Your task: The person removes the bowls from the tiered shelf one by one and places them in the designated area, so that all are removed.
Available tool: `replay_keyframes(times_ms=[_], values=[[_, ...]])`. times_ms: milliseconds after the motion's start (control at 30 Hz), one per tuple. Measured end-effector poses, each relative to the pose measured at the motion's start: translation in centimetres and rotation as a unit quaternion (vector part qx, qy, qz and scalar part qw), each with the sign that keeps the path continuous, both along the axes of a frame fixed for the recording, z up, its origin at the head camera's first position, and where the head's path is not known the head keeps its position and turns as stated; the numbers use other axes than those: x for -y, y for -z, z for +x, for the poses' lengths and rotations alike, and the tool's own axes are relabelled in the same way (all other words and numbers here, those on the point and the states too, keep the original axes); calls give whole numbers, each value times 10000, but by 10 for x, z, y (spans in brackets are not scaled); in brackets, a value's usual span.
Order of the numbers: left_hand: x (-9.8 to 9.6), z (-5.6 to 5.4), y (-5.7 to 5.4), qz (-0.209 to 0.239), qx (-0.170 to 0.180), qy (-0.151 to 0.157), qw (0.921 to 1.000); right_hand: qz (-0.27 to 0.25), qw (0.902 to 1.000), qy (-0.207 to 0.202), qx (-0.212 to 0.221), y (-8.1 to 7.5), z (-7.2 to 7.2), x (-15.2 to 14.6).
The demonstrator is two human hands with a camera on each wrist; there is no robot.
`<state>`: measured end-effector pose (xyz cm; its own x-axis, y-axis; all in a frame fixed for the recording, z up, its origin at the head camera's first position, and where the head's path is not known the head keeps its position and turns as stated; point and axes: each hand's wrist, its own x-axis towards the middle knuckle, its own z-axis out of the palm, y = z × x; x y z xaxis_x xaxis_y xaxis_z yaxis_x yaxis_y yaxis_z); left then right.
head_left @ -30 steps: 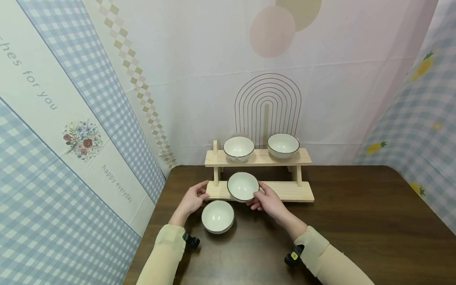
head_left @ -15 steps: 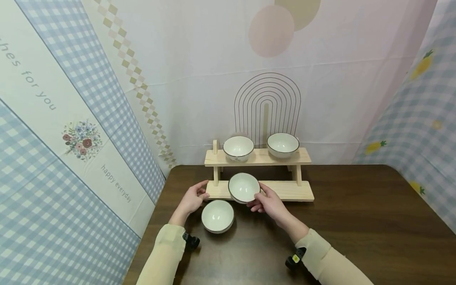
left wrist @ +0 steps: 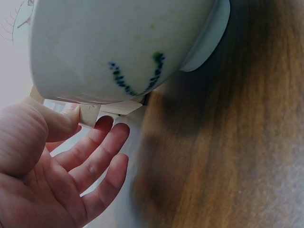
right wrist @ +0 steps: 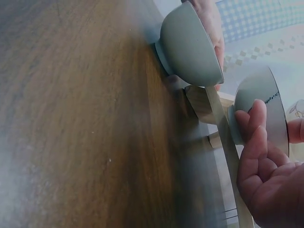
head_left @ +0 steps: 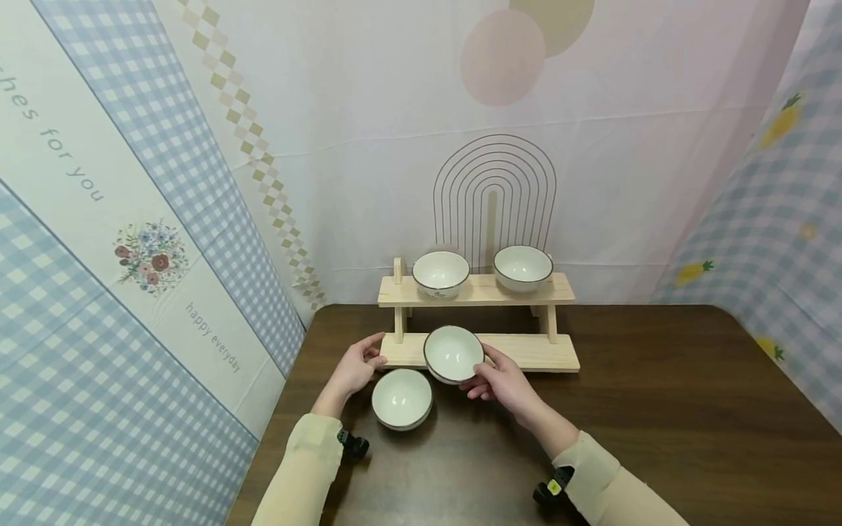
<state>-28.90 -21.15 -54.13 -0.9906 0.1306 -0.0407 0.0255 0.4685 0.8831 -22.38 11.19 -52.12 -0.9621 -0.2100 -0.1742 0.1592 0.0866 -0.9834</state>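
Observation:
My right hand (head_left: 503, 380) grips a white bowl (head_left: 452, 352) with a dark rim, thumb at the rim and fingers under its side. In the head view this bowl overlaps the lower board of a two-tier wooden stand (head_left: 526, 352); the right wrist view shows its foot close to the board's edge. My left hand (head_left: 355, 367) holds the left end of that board between thumb and fingers. Just in front of the left hand a second white bowl (head_left: 403, 399) sits on the table, its blue-green pattern facing the left wrist camera.
Two more white bowls, a left one (head_left: 441, 274) and a right one (head_left: 523, 268), stand on the upper board (head_left: 480, 291). The stand is near the back edge of the dark wooden table (head_left: 658, 409). Behind it hangs a printed cloth (head_left: 368, 183).
My right hand has drawn its bowl a little toward me and to the right. The left hand, the stand and the other bowls stay in place.

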Motion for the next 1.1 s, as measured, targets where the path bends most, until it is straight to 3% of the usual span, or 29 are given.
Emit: replay_keyframes(times_ms=[500, 1100], values=[[4, 2, -2, -55, 30, 4, 10000, 13, 10000, 7, -4, -3, 17, -6], [6, 4, -3, -94, -57, 150, 9998, 144, 9990, -410, -79, -4, 34, -17]])
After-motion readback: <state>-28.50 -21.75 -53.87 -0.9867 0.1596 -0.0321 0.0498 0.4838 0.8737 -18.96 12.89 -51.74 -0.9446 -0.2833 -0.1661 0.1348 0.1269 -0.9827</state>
